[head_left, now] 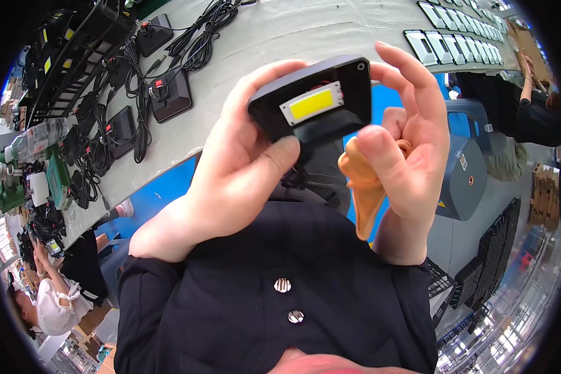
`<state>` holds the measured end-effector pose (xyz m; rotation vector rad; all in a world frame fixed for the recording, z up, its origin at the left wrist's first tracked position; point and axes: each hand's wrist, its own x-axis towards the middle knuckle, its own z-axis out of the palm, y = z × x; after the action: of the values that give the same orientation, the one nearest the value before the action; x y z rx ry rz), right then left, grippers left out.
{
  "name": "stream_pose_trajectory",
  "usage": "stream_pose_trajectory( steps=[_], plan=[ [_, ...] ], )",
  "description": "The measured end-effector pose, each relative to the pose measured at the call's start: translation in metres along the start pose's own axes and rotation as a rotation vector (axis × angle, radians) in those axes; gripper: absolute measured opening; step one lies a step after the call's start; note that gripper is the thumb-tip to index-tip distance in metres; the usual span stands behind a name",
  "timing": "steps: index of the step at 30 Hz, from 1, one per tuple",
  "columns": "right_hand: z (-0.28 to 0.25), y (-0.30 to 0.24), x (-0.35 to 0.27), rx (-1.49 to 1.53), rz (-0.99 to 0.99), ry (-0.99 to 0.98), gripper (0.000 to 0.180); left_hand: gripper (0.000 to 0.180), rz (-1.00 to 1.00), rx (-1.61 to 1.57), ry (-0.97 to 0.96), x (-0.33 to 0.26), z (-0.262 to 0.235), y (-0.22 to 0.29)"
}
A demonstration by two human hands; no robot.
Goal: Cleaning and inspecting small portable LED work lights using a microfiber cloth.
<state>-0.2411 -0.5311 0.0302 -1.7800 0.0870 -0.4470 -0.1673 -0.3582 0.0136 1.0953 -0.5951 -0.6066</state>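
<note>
My left hand [237,149] is closed round a black lamp housing [274,107], thumb across its near edge and fingers behind it. The housing is tilted, its open face toward me. Inside it sits a yellow LED panel [311,103] on a pale plate, with thin red wires at one end. My right hand [411,137] is beside the housing's right side, index and middle fingers raised near its corner. Its lower fingers and thumb hold a crumpled orange-tan rubbery piece [364,187], which hangs down below the palm. Whether the right fingertips touch the housing, I cannot tell.
On the grey table [280,31] at left lie several black lamps [171,96] with coiled black cables [199,37]. A black crate [84,50] stands at the far left. Rows of white frames [452,48] lie far right. A blue-grey stool [461,177] stands right; co-workers are at both sides.
</note>
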Motion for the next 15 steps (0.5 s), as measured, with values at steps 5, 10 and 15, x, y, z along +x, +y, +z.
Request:
stream_pose_trajectory(
  steps=[5, 10, 15],
  plan=[
    [0.025, 0.009, 0.016, 0.012, -0.174, -0.054, 0.036, 0.048, 0.249, 0.5, 0.019, 0.0, -0.009, -0.007],
    [0.031, 0.005, 0.022, 0.012, -0.1, -0.088, 0.023, 0.026, 0.458, 0.577, 0.129, 0.007, -0.017, -0.011],
    [0.047, 0.008, 0.016, -0.014, -0.175, -0.08, 0.02, 0.022, 0.601, 0.666, 0.165, 0.009, -0.031, -0.013]
  ],
)
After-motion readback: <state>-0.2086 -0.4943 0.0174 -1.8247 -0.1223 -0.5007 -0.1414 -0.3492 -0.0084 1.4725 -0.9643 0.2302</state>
